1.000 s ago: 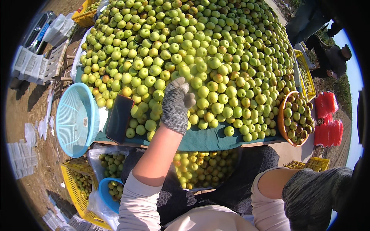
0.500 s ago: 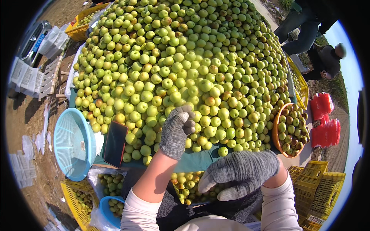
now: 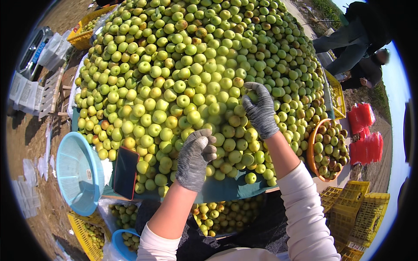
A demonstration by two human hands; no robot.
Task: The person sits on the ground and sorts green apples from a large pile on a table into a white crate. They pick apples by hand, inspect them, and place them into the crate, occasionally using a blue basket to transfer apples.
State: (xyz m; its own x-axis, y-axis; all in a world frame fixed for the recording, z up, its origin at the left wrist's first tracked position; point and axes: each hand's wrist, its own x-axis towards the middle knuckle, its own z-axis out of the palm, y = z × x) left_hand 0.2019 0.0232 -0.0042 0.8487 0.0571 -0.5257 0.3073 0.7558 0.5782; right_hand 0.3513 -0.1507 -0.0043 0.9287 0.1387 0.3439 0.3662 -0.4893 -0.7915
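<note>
A big heap of round green jujubes (image 3: 183, 101), some with brown patches, covers the table in front of me. My right hand (image 3: 259, 111), in a grey striped knit glove, reaches onto the heap, thumb and fingers curled round a green jujube (image 3: 252, 95). Near the front edge of the heap, my left hand (image 3: 195, 158) in a matching glove is closed with its fingers folded in. What it holds, if anything, is hidden. Below the table edge, between my knees, a container of more jujubes (image 3: 217, 215) is partly covered by my arms and legs.
At left stand a light blue basket (image 3: 78, 174) and a dark tablet-like slab (image 3: 126, 173). An orange basket of browner jujubes (image 3: 312, 150) is at right, near yellow crates (image 3: 355, 209) and red mesh bags (image 3: 366, 148). Two people (image 3: 348, 43) are at the far right.
My right hand has gone from above the near table edge forward into the heap and closed round a jujube. My left hand stays folded in nearly the same place.
</note>
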